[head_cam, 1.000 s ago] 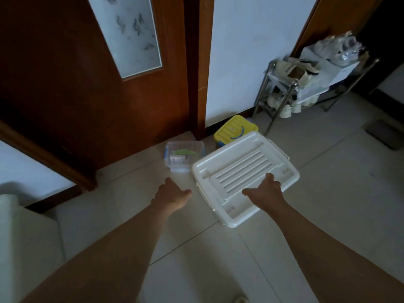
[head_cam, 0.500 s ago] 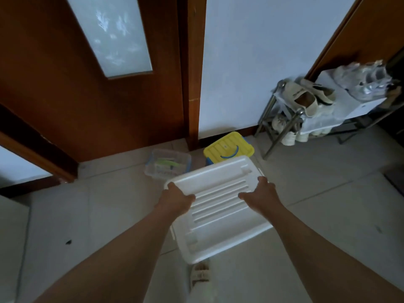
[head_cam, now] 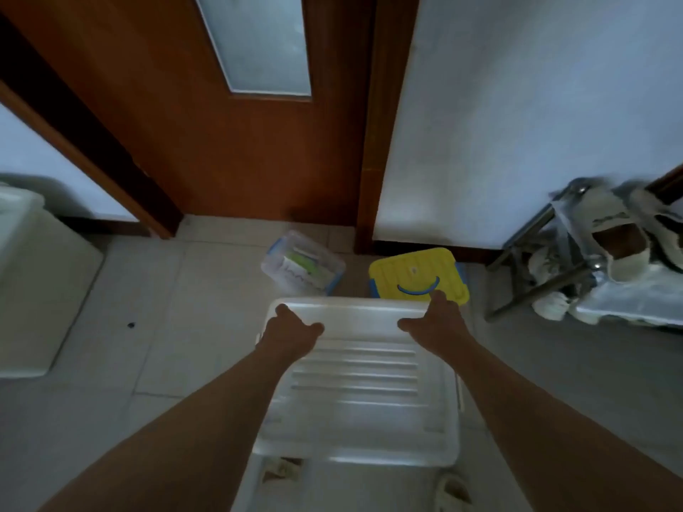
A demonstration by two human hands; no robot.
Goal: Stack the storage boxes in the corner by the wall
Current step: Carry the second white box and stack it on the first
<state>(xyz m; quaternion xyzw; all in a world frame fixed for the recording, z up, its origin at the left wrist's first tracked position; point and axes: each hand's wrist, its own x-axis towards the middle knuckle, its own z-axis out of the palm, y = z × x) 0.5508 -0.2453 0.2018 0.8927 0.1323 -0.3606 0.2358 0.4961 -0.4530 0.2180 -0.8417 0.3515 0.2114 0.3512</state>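
Both hands, left hand [head_cam: 292,332] and right hand [head_cam: 439,323], grip the white box [head_cam: 360,386]; it could apparently knock the yellow-lidded box [head_cam: 415,271] just beyond.

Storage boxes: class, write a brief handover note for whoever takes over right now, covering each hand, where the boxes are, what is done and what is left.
Left hand and right hand each grip the far edge of the large white box.
The small clear box and the yellow-lidded box sit on the floor by the wall, side by side, apart.
Done: white box in hand.
Left: all the stacking.
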